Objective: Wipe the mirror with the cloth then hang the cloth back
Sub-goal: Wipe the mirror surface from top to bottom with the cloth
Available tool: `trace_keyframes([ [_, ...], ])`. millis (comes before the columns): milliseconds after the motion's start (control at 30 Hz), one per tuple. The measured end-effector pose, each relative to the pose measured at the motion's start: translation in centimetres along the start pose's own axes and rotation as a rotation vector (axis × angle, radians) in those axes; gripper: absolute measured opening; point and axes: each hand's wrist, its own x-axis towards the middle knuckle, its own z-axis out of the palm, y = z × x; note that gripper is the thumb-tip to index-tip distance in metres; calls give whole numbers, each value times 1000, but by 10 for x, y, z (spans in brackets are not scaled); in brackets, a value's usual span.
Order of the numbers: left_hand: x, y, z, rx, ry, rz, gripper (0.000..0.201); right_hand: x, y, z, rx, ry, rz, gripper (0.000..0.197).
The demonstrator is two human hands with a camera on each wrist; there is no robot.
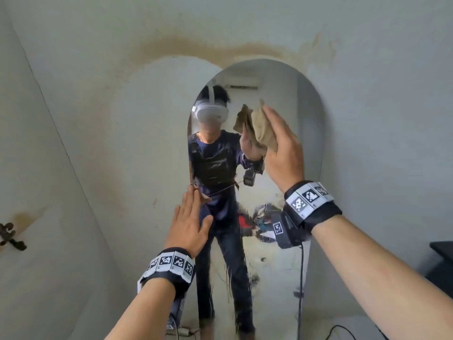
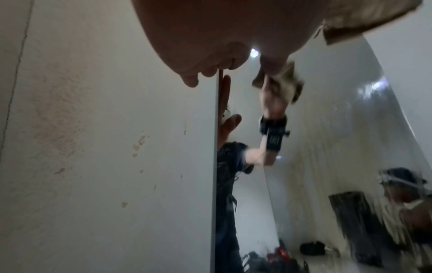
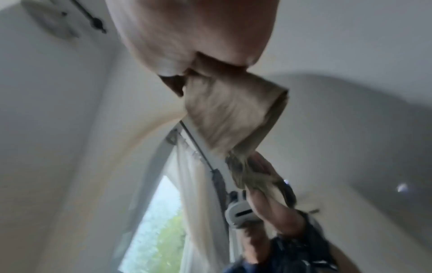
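A tall arched mirror (image 1: pixel 277 278) leans against a stained white wall. My right hand (image 1: pixel 277 133) grips a bunched tan cloth (image 1: pixel 259 128) and holds it against the upper part of the glass. In the right wrist view the cloth (image 3: pixel 233 114) hangs out of the right hand (image 3: pixel 187 37) onto the mirror (image 3: pixel 163 203). My left hand (image 1: pixel 191 217) lies flat with straight fingers on the mirror's left edge. In the left wrist view its fingertips (image 2: pixel 191 81) touch that edge of the mirror (image 2: pixel 327 129). The glass reflects a person wearing a headset.
A dark ornate hook (image 1: pixel 9 235) sits on the side wall at the far left, seen also as the hook (image 3: pixel 95 23) in the right wrist view. A dark cabinet (image 1: pixel 441 266) stands at the right edge. A black cable (image 1: pixel 343 331) lies on the floor near the mirror's foot.
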Motion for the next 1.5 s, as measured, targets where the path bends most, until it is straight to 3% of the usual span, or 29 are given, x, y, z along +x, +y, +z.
trace_keyframes([
  [100, 3, -5, 15, 83, 16, 5, 78, 7, 17, 13, -384, -220, -85, 83],
  [167, 4, -3, 23, 71, 85, -2, 79, -21, 35, 31, -455, -401, -96, 92],
  [267, 7, 1, 40, 73, 151, -40, 79, -81, 62, 49, -510, -545, -183, 95],
  [400, 13, 4, 56, 102, 188, -87, 78, -178, 91, 53, -434, -788, -269, 98],
  [533, 16, 2, 62, 105, 220, -102, 78, -258, 110, 47, -254, -1007, -204, 90],
  [567, 15, 2, 64, 112, 225, -106, 78, -267, 110, 43, -134, -1013, -120, 88],
  [633, 15, 4, 67, 129, 232, -120, 79, -270, 104, 33, 181, -965, 203, 92],
  [733, 16, 7, 69, 151, 242, -156, 79, -236, 93, 14, 572, -607, 577, 77],
  [800, 15, 13, 69, 172, 253, -188, 79, -191, 83, -7, 668, -374, 595, 52],
  [867, 12, 20, 67, 175, 259, -219, 79, -138, 70, -32, 688, -184, 504, 39],
  [933, 10, 26, 65, 174, 258, -232, 79, -86, 62, -56, 667, -7, 387, 37],
  [1033, 11, 31, 64, 208, 229, -226, 79, -25, 78, -73, 443, 212, 240, 42],
  [1100, 13, 31, 64, 210, 213, -230, 78, -3, 108, -68, 122, 145, 23, 51],
  [1200, 13, 31, 65, 202, 203, -237, 78, -10, 146, -48, -369, -229, -155, 81],
  [1400, 16, 30, 72, 194, 229, -251, 80, -110, 168, -27, -432, -600, -288, 96],
  [1500, 18, 30, 75, 177, 259, -236, 82, -148, 172, -25, -367, -718, -227, 99],
])
